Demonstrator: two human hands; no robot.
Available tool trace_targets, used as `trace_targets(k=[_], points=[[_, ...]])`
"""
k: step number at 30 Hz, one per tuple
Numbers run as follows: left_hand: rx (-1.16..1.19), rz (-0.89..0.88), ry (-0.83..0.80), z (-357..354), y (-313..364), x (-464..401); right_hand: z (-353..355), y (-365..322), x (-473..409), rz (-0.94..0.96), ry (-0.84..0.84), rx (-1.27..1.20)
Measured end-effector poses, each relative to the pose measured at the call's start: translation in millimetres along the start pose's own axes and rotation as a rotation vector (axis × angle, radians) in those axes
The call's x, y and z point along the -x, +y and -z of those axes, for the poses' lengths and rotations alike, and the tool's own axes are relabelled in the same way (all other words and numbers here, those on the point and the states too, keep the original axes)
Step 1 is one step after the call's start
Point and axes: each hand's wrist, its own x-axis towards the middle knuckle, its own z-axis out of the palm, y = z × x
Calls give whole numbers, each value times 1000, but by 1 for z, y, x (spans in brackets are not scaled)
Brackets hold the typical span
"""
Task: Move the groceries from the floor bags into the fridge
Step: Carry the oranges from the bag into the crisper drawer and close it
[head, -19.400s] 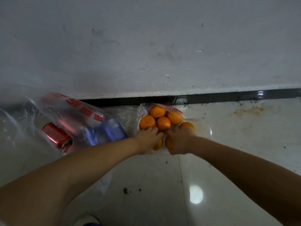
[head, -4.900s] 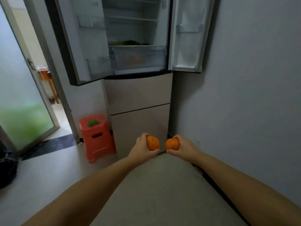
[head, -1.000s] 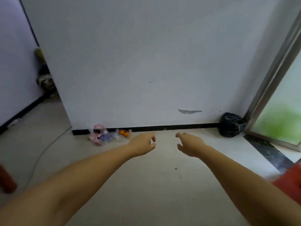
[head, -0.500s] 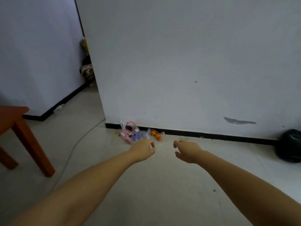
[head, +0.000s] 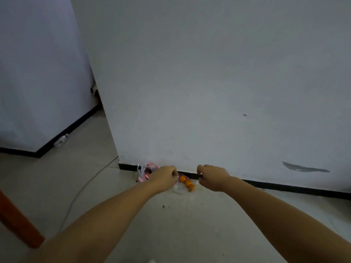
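Compared with the frame half a second earlier, the viewpoint has advanced toward the wall, so the floor bags now sit at lower centre of the frame, directly beyond the outstretched arms, and the wooden furniture leg (head: 18, 223) has slid to the lower left edge. The left hand (head: 163, 177) is extended with fingers loosely curled and holds nothing; in the picture it overlaps the bag of cans (head: 144, 172), whose red contents show through clear plastic at the black baseboard (head: 284, 186). The right hand (head: 213, 177) is likewise empty, fingers relaxed and bent downward, hovering in the frame just right of the bag of oranges (head: 185, 185). At least three oranges (head: 187, 182) are visible inside that bag, which lies on the tiled floor (head: 190, 224) between the two hands as seen in the frame. Whether either hand yet touches a bag cannot be told. The fridge is out of view. Judged from these positions, the task is partly complete: oranges and cans remain on the floor, so further trips are needed, and the present step appears to be the reach for the next fruit. A thin cable (head: 81, 190) runs across the floor at left.
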Motion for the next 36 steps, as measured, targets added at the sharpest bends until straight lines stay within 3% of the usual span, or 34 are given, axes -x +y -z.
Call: trace_targets(k=[12, 22, 28, 33, 36], points=[[-13, -37, -122, 48, -30, -252, 28, 84, -213, -126, 2, -152], [12, 37, -232, -20, -55, -419, -12, 186, -365, -147, -147, -201], [38, 116, -345, -132, -122, -504, -126, 217, -457, -165, -285, -280], [43, 121, -441, -281, -213, -575, -289, 218, -534, -246, -328, -396], [35, 87, -474, -382, -266, -629, -404, 220, -596, -188, -323, -450]])
